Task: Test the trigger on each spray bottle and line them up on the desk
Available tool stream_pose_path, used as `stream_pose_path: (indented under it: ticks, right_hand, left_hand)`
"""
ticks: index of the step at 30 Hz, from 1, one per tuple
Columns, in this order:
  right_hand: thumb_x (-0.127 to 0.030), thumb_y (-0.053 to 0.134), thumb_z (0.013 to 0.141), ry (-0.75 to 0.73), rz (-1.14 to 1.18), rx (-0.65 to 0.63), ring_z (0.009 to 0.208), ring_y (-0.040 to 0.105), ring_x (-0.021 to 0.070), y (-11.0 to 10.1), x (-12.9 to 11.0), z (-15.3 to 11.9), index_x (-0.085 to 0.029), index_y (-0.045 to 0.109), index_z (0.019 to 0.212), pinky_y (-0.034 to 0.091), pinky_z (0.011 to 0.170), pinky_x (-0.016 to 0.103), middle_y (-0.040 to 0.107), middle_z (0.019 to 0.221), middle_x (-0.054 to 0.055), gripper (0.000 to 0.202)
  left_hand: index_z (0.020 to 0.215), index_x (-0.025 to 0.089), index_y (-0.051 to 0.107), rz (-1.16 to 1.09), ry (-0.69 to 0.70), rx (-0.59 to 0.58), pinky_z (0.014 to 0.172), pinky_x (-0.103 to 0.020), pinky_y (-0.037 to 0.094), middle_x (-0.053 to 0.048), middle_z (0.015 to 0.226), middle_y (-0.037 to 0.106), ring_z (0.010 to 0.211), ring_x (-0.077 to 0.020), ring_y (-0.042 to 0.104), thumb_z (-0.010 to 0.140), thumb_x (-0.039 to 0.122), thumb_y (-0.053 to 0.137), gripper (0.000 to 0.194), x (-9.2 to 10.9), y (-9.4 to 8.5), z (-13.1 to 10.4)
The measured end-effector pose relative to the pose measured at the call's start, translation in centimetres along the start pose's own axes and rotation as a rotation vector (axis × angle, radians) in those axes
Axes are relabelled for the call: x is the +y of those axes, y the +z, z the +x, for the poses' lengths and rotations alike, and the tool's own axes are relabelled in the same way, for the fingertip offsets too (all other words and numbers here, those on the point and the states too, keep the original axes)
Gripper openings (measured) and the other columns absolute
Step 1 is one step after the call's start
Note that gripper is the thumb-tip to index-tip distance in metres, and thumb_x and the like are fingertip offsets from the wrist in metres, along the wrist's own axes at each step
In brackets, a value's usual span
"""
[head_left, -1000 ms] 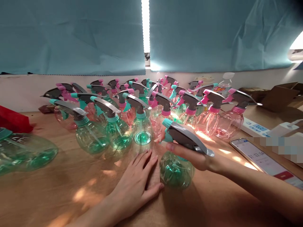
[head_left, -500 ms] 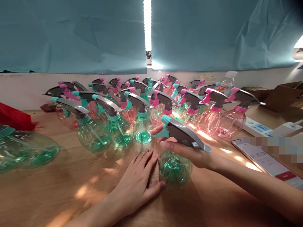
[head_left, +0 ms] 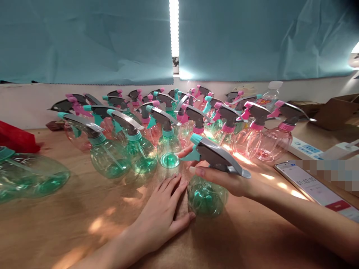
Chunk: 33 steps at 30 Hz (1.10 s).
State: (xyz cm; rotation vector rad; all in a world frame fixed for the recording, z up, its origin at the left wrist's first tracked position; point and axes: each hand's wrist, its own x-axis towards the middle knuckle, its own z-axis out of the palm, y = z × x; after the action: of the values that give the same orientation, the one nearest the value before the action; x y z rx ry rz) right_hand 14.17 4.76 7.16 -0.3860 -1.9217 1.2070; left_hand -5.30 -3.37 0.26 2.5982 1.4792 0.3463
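My right hand (head_left: 224, 180) is wrapped round the neck of a green spray bottle (head_left: 207, 198), just under its grey and teal trigger head. That bottle stands upright on the wooden table (head_left: 117, 228), and part of its neck is hidden by the fingers. Flat on the tabletop, left of this bottle, lies my left hand (head_left: 161, 213) with its fingers stretched out and holding nothing. Just beyond the left fingertips stands another green spray bottle (head_left: 169, 149), with two more green ones to its left.
Several pink and green spray bottles (head_left: 249, 140) crowd the table's back. At the left lies a green bottle (head_left: 36, 175) near a red cloth-like thing (head_left: 17, 138). On the right are a phone (head_left: 316, 190), a power strip (head_left: 305, 147), a cardboard box (head_left: 336, 114) and a clear bottle (head_left: 272, 93).
The view has shifted very slightly, and the phone's timer has advanced. Both hands and the held spray bottle stay in nearly the same place.
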Motion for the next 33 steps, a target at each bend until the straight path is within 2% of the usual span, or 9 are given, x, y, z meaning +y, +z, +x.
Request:
stream_pose_path:
  ticks: [5,11,18,20,22,24,26,29,33]
  right_hand:
    - [-0.015,0.06,0.081,0.012,0.0,-0.007,0.077,0.063,0.0105,-0.05,-0.1,-0.11,-0.021,0.06,0.091,0.055,0.073,0.024,0.061,0.096,0.002,0.012]
    - [-0.014,0.059,0.082,-0.001,0.004,0.007,0.085,0.064,0.0119,0.09,-0.09,-0.14,-0.021,0.062,0.102,0.056,0.077,0.026,0.064,0.106,0.004,0.021]
    - [-0.02,0.061,0.084,0.043,-0.058,0.002,0.079,0.066,0.0126,-0.16,-0.39,-0.21,-0.022,0.062,0.106,0.056,0.072,0.027,0.065,0.11,0.006,0.022]
    - [-0.023,0.06,0.085,0.028,-0.059,-0.011,0.076,0.065,0.0127,-0.19,-0.3,-0.18,-0.021,0.062,0.1,0.056,0.073,0.03,0.065,0.111,0.006,0.015]
    - [-0.026,0.06,0.086,0.012,-0.049,-0.023,0.074,0.064,0.0126,-0.2,-0.22,-0.11,-0.021,0.061,0.086,0.056,0.075,0.032,0.064,0.112,0.007,0.005]
    - [-0.028,0.059,0.087,0.019,-0.049,-0.035,0.074,0.064,0.0124,-0.22,-0.23,-0.03,-0.02,0.058,0.079,0.055,0.076,0.032,0.063,0.113,0.007,0.011]
    - [-0.03,0.06,0.087,0.039,-0.061,-0.047,0.077,0.065,0.0135,-0.26,-0.36,0.02,-0.02,0.06,0.088,0.055,0.078,0.033,0.063,0.114,0.008,0.01]
    - [-0.033,0.06,0.087,0.058,-0.069,-0.055,0.08,0.065,0.0147,-0.32,-0.63,0.06,-0.02,0.06,0.109,0.056,0.08,0.033,0.062,0.115,0.01,0.026]
    - [-0.039,0.059,0.089,0.069,-0.069,-0.06,0.077,0.065,0.0136,-0.24,-0.74,0.02,-0.021,0.059,0.115,0.056,0.078,0.031,0.062,0.115,0.009,0.032]
  left_hand:
    - [0.141,0.014,0.041,-0.002,-0.013,-0.001,0.106,-0.058,0.036,-0.021,0.146,0.042,0.133,-0.0369,0.04,0.092,0.049,0.058,0.063,0.05,0.06,-0.02]
    - [0.138,0.014,0.045,-0.014,-0.022,0.01,0.107,-0.056,0.035,-0.019,0.146,0.044,0.133,-0.0375,0.04,0.09,0.048,0.061,0.061,0.02,0.09,0.06]
    - [0.138,0.014,0.046,-0.029,-0.025,0.008,0.108,-0.055,0.035,-0.02,0.146,0.044,0.133,-0.0373,0.04,0.09,0.048,0.061,0.061,0.15,-0.11,0.05]
    - [0.138,0.014,0.046,-0.026,-0.026,0.008,0.108,-0.055,0.035,-0.02,0.146,0.043,0.133,-0.0373,0.04,0.09,0.048,0.061,0.061,0.22,-0.15,0.04]
    - [0.138,0.013,0.046,-0.025,-0.028,-0.002,0.108,-0.055,0.034,-0.02,0.147,0.043,0.134,-0.0372,0.04,0.09,0.047,0.062,0.061,0.27,-0.2,0.06]
    - [0.138,0.012,0.046,-0.029,-0.029,-0.01,0.108,-0.055,0.034,-0.02,0.147,0.043,0.134,-0.0372,0.039,0.09,0.047,0.062,0.061,0.29,-0.25,0.1]
    - [0.137,0.012,0.047,-0.033,-0.027,-0.016,0.108,-0.054,0.035,-0.02,0.148,0.042,0.134,-0.0372,0.039,0.09,0.047,0.062,0.06,0.27,-0.25,0.12]
    - [0.137,0.012,0.046,-0.029,-0.019,-0.005,0.109,-0.054,0.034,-0.02,0.148,0.041,0.134,-0.0368,0.038,0.091,0.047,0.061,0.06,0.19,-0.14,0.11]
    - [0.138,0.014,0.046,-0.034,-0.017,0.001,0.109,-0.055,0.034,-0.019,0.147,0.042,0.134,-0.0362,0.039,0.091,0.047,0.061,0.059,0.1,-0.06,0.15]
